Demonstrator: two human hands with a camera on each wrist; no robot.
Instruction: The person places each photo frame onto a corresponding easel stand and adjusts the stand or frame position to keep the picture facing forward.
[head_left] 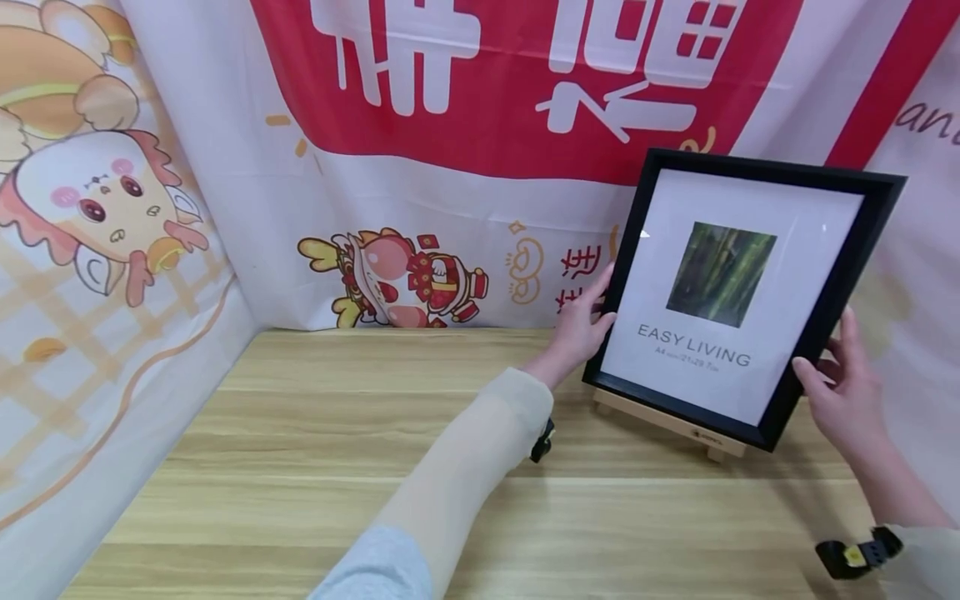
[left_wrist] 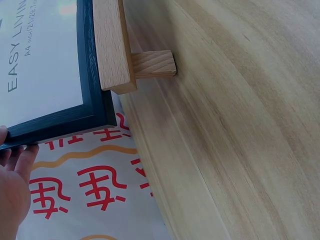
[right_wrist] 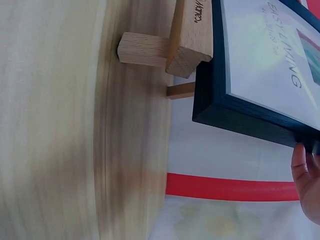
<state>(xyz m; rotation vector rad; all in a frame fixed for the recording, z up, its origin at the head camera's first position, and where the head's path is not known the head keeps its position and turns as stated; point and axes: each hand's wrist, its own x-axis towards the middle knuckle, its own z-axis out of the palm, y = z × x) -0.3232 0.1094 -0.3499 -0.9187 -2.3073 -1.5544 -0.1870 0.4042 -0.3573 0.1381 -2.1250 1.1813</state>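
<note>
Frame [head_left: 705, 283] rests on the ledge of a small wooden stand [left_wrist: 111, 45], between my hands, its long axis running upward, leaning back. My left hand [head_left: 577, 329] grips its left edge, my right hand [head_left: 843, 392] its right, so neither is nearer. Below lies a wood-grain table [head_left: 300, 433]; printed cloth [head_left: 465, 192] hangs behind and at the left.
</note>
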